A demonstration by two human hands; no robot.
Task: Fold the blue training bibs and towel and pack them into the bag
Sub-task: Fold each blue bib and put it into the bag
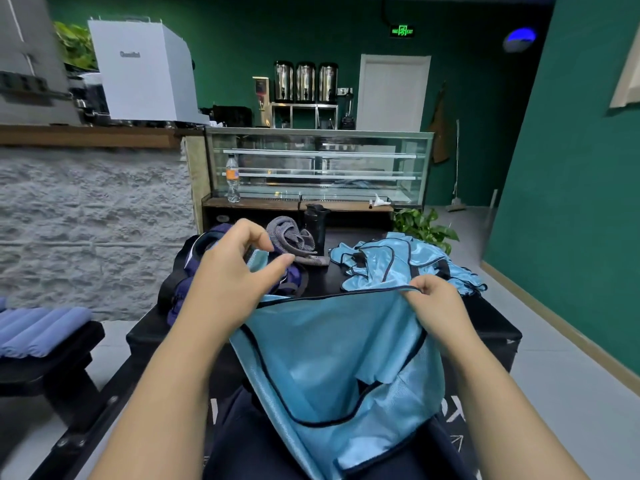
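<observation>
Right hand [437, 308] fingers pinch a blue bib [332, 358]; left hand [235, 271] fingers half-curled over the bag [194, 268].

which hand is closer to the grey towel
Left. The left hand is just in front of the grey towel, above the bag. The right hand grips the bib, further right.

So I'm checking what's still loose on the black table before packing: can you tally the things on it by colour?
Light blue: 2, the bib being held and the pile of bibs (number in the pile unclear)
Grey: 1, the towel
Navy and purple: 1, the bag
Black: 1, the bottle
Total: 5
</observation>
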